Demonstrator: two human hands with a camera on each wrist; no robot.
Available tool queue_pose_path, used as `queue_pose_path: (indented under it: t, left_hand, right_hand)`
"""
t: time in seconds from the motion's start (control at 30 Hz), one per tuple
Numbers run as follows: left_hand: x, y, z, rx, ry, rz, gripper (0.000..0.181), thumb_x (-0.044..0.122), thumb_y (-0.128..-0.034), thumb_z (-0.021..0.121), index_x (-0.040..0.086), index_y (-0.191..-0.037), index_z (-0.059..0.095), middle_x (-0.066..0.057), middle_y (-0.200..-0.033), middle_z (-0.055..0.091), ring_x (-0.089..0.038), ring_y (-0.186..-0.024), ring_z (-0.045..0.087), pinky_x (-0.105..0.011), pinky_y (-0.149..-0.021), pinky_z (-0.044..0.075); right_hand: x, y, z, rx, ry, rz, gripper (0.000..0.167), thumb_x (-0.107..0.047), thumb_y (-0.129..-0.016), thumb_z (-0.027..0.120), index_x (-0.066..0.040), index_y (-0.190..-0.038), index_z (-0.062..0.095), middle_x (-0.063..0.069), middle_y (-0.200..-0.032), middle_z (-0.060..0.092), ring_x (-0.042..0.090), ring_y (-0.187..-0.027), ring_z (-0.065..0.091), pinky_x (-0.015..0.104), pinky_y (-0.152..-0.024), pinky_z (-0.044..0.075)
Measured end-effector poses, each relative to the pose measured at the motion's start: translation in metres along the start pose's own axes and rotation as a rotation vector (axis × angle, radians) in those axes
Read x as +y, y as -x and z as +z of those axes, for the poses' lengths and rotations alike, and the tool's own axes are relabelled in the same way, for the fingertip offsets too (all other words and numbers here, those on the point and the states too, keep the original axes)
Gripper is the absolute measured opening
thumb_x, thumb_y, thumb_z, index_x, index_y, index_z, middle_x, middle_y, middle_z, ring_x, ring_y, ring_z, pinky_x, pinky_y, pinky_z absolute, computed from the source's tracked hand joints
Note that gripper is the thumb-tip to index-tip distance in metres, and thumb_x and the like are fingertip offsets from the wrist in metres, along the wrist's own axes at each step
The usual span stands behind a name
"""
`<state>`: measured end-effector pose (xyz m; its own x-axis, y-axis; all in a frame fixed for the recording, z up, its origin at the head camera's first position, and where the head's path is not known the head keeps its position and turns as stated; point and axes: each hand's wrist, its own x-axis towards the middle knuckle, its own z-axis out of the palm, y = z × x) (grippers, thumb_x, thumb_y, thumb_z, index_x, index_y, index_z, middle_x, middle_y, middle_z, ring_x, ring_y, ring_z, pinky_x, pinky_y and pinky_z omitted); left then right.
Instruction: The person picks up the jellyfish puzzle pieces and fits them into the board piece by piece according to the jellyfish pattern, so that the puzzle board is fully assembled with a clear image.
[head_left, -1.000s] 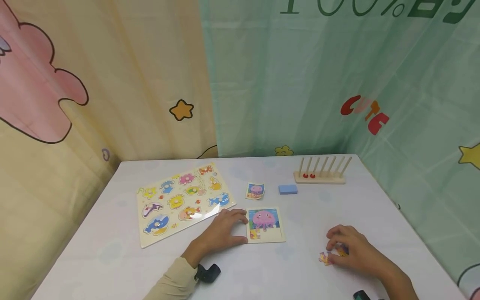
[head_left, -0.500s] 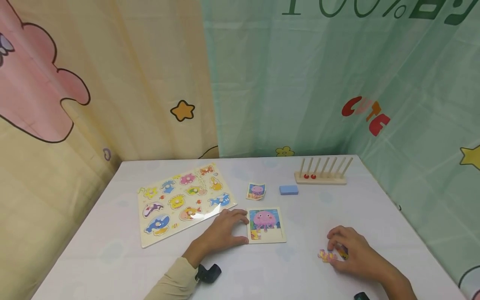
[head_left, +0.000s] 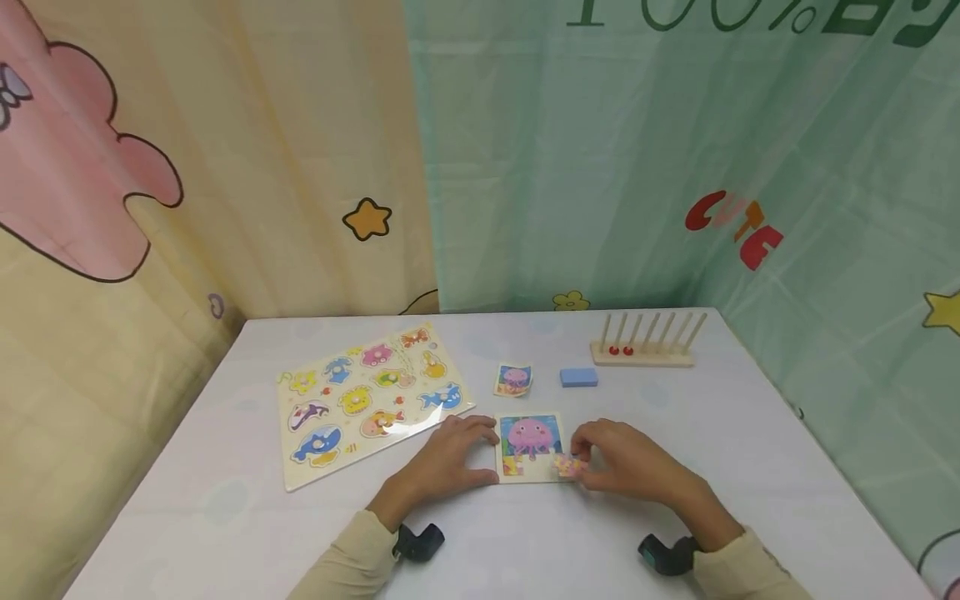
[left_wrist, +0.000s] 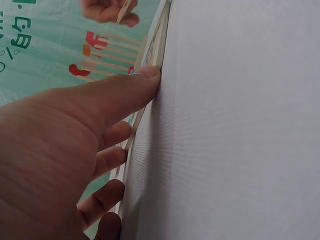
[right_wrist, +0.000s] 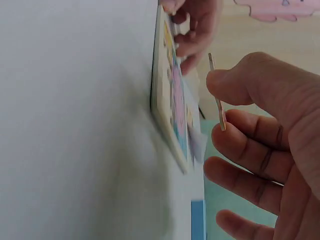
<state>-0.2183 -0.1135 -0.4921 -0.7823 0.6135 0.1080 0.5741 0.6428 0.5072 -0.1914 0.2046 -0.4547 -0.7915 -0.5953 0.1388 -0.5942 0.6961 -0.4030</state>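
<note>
A square jigsaw puzzle board (head_left: 523, 472) with a pink octopus picture lies at the middle of the table; a strip of its lower part shows bare wood. My left hand (head_left: 447, 461) rests at the board's left edge, its thumb near the lower corner and fingertips further up, as the left wrist view also shows. Above the board's lower right part, my right hand (head_left: 637, 467) pinches a thin pink-and-yellow puzzle piece (head_left: 567, 465) between thumb and fingers. Seen from the right wrist, the piece (right_wrist: 218, 95) is edge-on and apart from the board.
A knobbed sea-animal puzzle (head_left: 375, 392) lies at the left. Behind the board are a small octopus picture card (head_left: 513, 380) and a blue block (head_left: 579, 378). A wooden peg rack (head_left: 642, 358) with red beads stands at the back right. Printed curtains (head_left: 570, 167) hang behind the table.
My right hand has moved left from the right side of the table to the board, carrying the puzzle piece. The left hand has stayed at the board's edge.
</note>
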Motion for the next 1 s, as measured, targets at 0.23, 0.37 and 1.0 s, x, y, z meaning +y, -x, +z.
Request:
queue_pose_path:
  t: [0.23, 0.37, 1.0]
  left_hand:
    - [-0.001, -0.003, 0.002, -0.005, 0.006, -0.01, 0.045, 0.042, -0.0856, 0.08, 0.021, -0.123, 0.065, 0.003, -0.146, 0.052, -0.021, -0.125, 0.046, -0.045, -0.104, 0.04]
    - [0.001, -0.002, 0.004, -0.023, 0.02, -0.035, 0.045, 0.044, -0.0856, 0.08, 0.024, -0.123, 0.065, 0.006, -0.147, 0.051, -0.019, -0.126, 0.045, -0.045, -0.104, 0.04]
    - [-0.001, 0.002, 0.0, -0.026, -0.021, -0.037, 0.046, 0.045, -0.0866, 0.078, 0.023, -0.124, 0.064, 0.005, -0.148, 0.05, -0.019, -0.126, 0.045, -0.043, -0.104, 0.04]
  right_hand:
    - [-0.025, -0.048, 0.023, -0.063, 0.054, 0.008, 0.021, -0.027, -0.082, 0.083, -0.018, -0.091, 0.066, -0.012, -0.078, 0.052, 0.008, -0.074, 0.048, 0.027, -0.064, 0.044]
    - [-0.026, -0.048, 0.031, -0.075, 0.033, 0.052, 0.021, -0.025, -0.081, 0.085, -0.017, -0.09, 0.067, -0.013, -0.077, 0.05, 0.009, -0.077, 0.046, 0.028, -0.065, 0.044]
    - [-0.028, -0.051, 0.038, -0.032, 0.124, -0.158, 0.011, -0.02, -0.085, 0.08, -0.02, -0.097, 0.078, -0.011, -0.096, 0.061, 0.009, -0.088, 0.056, 0.03, -0.074, 0.051]
